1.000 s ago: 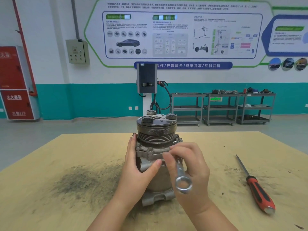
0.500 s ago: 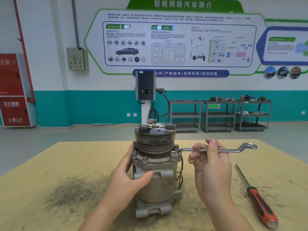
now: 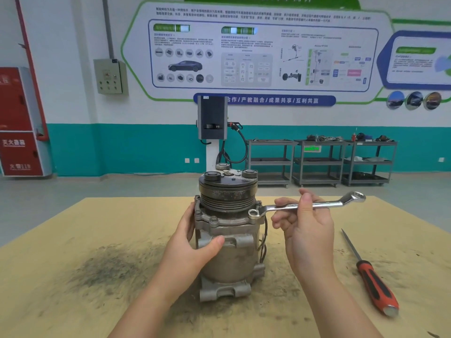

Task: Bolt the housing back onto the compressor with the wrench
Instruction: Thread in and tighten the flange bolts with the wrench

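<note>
At frame centre my left hand [image 3: 192, 250] wraps the compressor [image 3: 229, 242]. My right hand [image 3: 307, 230] pinches the wrench [image 3: 305, 205], its ring seated on a housing bolt [image 3: 253, 213].

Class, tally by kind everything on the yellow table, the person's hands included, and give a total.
Compressor: 1
Wrench: 1
Screwdriver: 1
Hands: 2, left and right
Total: 5

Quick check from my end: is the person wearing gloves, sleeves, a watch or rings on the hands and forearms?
No. The left hand and right hand are bare, without gloves. Both forearms are uncovered down to the frame edge, with no sleeves showing. No watch, ring or wristband is visible.
</note>
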